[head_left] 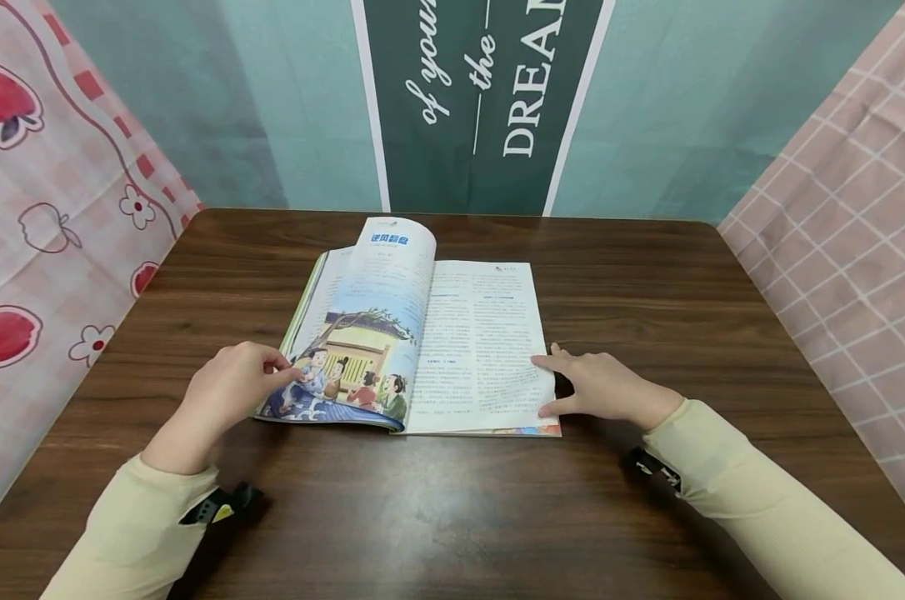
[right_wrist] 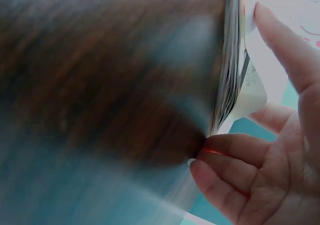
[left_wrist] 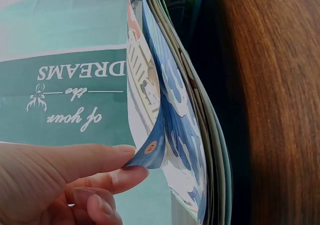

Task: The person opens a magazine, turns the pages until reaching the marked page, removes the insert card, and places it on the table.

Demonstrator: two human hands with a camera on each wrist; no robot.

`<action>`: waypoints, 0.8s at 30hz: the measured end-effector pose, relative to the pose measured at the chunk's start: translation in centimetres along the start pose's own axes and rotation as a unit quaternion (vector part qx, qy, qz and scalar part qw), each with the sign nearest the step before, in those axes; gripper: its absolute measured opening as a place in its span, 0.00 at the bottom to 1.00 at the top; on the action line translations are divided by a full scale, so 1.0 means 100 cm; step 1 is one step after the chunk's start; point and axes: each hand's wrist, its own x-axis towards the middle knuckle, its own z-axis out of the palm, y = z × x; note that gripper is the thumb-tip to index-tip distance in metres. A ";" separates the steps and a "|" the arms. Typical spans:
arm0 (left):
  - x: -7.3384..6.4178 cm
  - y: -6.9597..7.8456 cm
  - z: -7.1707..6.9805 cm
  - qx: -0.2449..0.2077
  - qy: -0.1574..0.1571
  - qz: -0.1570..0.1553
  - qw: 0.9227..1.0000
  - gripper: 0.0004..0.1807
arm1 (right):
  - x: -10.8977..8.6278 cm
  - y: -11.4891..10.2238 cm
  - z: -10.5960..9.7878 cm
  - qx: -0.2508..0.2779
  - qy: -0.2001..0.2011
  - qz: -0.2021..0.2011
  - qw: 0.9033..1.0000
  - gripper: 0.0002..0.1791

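An open magazine (head_left: 477, 342) lies on the table, with a colourful illustration on its left side and columns of text on its right. At the lower left, my left hand (head_left: 231, 383) pinches the outer corner of an illustrated page (left_wrist: 150, 147) between thumb and index finger. That page stands lifted and curved above the pages under it in the left wrist view. My right hand (head_left: 602, 385) rests at the magazine's right edge, fingers spread, with thumb and index fingertip on the text page. In the right wrist view, a page corner (right_wrist: 252, 97) bulges up beside the index finger.
The brown wooden table (head_left: 452, 517) extends around the magazine on all sides. Behind it hangs a teal cloth (head_left: 670, 108) with white lettering on a dark green band. Patterned cloths hang at left and right. Each wrist wears a black strap.
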 end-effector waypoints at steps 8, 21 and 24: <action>0.001 -0.002 0.001 0.007 -0.002 -0.002 1.000 0.12 | 0.004 0.004 0.007 -0.022 0.040 -0.026 0.999 0.32; 0.005 -0.004 0.002 0.003 -0.007 -0.015 1.000 0.12 | 0.008 0.003 0.007 -0.091 0.122 -0.038 0.988 0.15; 0.007 -0.001 0.000 0.016 -0.009 -0.013 1.000 0.16 | 0.008 0.001 0.002 -0.068 0.104 -0.036 0.992 0.14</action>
